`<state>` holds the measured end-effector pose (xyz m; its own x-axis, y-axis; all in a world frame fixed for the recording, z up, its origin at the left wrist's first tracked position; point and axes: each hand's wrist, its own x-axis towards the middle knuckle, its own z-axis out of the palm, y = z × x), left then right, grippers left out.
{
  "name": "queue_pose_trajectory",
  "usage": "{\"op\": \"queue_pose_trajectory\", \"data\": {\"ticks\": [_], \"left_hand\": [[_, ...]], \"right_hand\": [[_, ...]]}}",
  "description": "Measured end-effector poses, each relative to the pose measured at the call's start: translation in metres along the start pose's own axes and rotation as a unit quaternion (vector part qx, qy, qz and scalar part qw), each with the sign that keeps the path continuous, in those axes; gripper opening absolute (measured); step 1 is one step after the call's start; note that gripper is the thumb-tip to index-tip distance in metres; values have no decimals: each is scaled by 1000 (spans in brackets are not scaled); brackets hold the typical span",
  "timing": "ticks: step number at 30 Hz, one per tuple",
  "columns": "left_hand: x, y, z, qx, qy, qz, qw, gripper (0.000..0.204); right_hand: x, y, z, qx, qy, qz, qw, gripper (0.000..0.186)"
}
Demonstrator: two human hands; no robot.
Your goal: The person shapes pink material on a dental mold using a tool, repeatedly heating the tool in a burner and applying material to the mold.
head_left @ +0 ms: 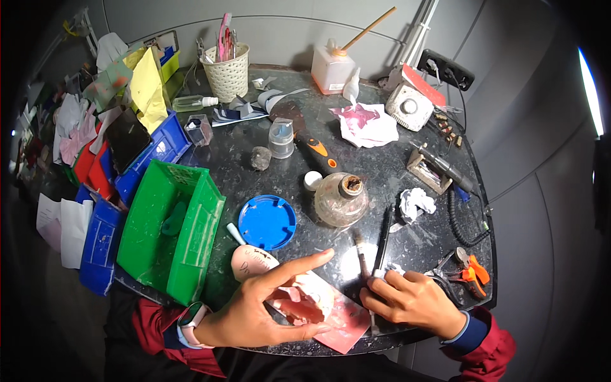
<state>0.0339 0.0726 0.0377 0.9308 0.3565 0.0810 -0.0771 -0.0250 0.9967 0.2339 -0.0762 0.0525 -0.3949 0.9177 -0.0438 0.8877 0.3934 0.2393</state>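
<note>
Cast (323, 294) in our left hand, tools under our right

Nearest us lies the pink sheet (351, 331), and over its left part our left hand (251, 312) holds the cast, thumb and forefinger spread wide around it; the other fingers are hidden. We cannot tell whether the cast also rests on the sheet. Our right hand (414, 300) curls low over the bench, fingers half closed at the brush (361, 254) and the pen-like tool (383, 245); we cannot tell whether it grips either.

We judge the step to be taking up a tool while steadying the cast. We do best to brace the cast from below and keep thumb pressure light, since the edges look thin. With the right, we should pinch one handle alone and lift it clear, keeping our sleeve away from the burner (342, 202) beyond, whether lit or not.

As for looks, the cast shows a pink, glossy hollow on its near side, rough and uneven, with a paler, whitish wall at the right and toward the far side, brightly lit there.
</note>
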Motion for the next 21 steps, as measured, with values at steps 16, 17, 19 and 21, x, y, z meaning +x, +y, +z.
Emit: {"op": "queue_pose_trajectory", "data": {"ticks": [16, 17, 19, 21], "left_hand": [[-2, -10, -1, -50, -30, 64, 996, 48], [-2, -12, -1, -40, -22, 64, 997, 50], [1, -10, -1, -20, -24, 89, 996, 53], [-1, -1, -1, -14, 14, 40, 999, 58]], "right_hand": [[31, 34, 11, 470, 540, 246, 653, 16], [46, 35, 8, 554, 549, 278, 560, 16], [54, 40, 3, 654, 547, 302, 426, 17], [57, 46, 20, 691, 530, 323, 369, 16]]}}
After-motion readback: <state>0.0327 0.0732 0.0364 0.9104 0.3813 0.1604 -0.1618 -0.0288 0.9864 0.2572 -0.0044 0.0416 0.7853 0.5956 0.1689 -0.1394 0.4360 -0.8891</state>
